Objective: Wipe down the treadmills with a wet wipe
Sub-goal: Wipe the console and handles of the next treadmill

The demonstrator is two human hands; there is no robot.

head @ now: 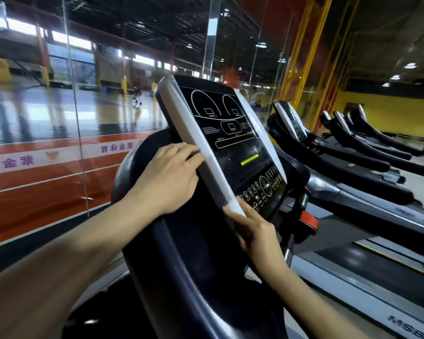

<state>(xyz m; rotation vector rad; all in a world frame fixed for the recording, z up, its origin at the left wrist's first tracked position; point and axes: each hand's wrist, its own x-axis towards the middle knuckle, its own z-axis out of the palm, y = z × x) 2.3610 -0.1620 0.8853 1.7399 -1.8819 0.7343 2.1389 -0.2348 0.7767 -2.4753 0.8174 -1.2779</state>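
black console [233,133], grey trim [201,152], yellow strip [249,159]

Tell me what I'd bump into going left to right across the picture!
Glass wall → left hand → white console edge → black console screen → red stop button → row of other treadmills → yellow wall.
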